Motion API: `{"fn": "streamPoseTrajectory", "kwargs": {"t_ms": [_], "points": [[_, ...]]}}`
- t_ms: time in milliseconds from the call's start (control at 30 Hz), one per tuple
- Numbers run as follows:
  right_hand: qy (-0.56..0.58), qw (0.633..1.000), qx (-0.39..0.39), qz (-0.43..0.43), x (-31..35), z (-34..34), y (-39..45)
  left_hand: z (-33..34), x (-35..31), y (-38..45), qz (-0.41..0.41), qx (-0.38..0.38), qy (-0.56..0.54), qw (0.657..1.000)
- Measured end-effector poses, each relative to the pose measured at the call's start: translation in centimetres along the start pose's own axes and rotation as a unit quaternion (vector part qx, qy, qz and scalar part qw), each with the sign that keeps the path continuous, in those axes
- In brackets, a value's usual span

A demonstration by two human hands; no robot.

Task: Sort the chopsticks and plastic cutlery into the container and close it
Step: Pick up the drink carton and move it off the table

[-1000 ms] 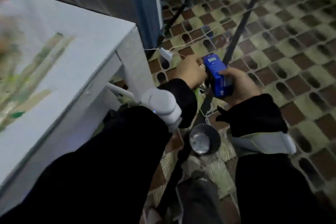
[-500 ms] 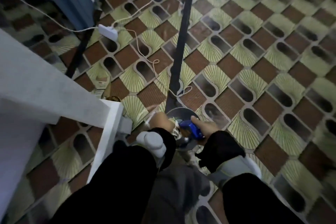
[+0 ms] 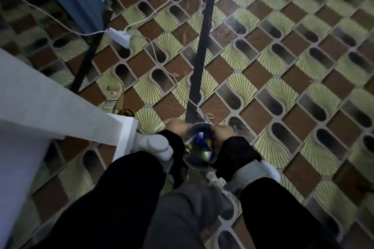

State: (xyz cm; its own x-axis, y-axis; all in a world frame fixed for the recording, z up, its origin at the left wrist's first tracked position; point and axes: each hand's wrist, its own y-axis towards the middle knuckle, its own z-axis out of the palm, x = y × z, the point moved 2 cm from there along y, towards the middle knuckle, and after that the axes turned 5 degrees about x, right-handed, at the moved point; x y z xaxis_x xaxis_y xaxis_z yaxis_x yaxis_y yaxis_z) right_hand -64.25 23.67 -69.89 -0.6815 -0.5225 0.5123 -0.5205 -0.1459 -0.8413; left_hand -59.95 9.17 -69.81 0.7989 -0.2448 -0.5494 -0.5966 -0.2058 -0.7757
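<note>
Head view: both my left hand (image 3: 178,127) and right hand (image 3: 221,134) curl around a small blue device (image 3: 200,141), light, rigid, smooth; no cutlery or container visible.

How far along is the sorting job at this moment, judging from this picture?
Nothing looks done: no chopsticks, cutlery or container are in view, only a corner of the white table. In hand: both the left hand and the right hand are at a blue object over a round metal bowl above the tiled floor; their grip is unclear. All sorting and closing seem left.
</note>
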Motion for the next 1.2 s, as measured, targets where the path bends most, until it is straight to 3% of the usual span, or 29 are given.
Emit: {"fn": "streamPoseTrajectory", "kwargs": {"t_ms": [133,233,367,467,567,600,700,767,833,900,967,1033,1100,1200], "points": [[-0.002,0.995,0.034,-0.094,10.0,0.9,-8.4,-6.4,-7.4,-8.1,0.041,-0.102,-0.1,0.989],[0.01,0.978,0.069,-0.198,19.3,2.8,-17.6,-12.7,-14.2,-16.9,0.122,-0.195,-0.166,0.959],[0.037,0.93,0.101,-0.351,30.3,7.3,-29.6,-21.7,-20.1,-28.0,0.208,-0.344,-0.28,0.872],[0.039,0.879,0.173,-0.442,35.8,11.5,-38.8,-27.2,-21.7,-36.6,0.256,-0.434,-0.307,0.808],[0.024,0.833,0.3,-0.464,37.7,15.3,-46.5,-30.5,-20.3,-44.1,0.264,-0.495,-0.348,0.751],[0.021,0.823,0.319,-0.47,37.7,15.5,-47.4,-30.6,-20.4,-45.5,0.261,-0.497,-0.358,0.746],[-0.052,0.755,0.427,-0.494,37.0,20.2,-53.4,-32.8,-16.4,-53.0,0.234,-0.612,-0.316,0.687],[-0.107,0.714,0.455,-0.521,35.9,22.8,-55.9,-33.6,-13.4,-57.2,0.176,-0.674,-0.233,0.679],[-0.191,0.674,0.476,-0.532,34.1,25.5,-57.7,-33.7,-9.7,-60.8,0.04,-0.725,-0.116,0.677],[-0.258,0.649,0.479,-0.532,32.6,27.3,-58.0,-34.0,-6.5,-62.5,-0.137,-0.698,-0.019,0.703],[-0.299,0.634,0.475,-0.532,31.2,28.5,-57.8,-33.3,-4.1,-63.1,-0.245,-0.626,0.015,0.74],[-0.321,0.62,0.463,-0.545,30.3,29.1,-57.2,-32.6,-2.4,-62.5,-0.265,-0.592,0.018,0.761],[-0.335,0.596,0.465,-0.562,29.2,29.5,-57.2,-31.7,-0.9,-62.2,-0.244,-0.608,0.002,0.755],[-0.429,0.491,0.378,-0.657,28.1,29.8,-57.6,-30.3,0.7,-62.1,-0.17,-0.667,-0.051,0.724]]}}
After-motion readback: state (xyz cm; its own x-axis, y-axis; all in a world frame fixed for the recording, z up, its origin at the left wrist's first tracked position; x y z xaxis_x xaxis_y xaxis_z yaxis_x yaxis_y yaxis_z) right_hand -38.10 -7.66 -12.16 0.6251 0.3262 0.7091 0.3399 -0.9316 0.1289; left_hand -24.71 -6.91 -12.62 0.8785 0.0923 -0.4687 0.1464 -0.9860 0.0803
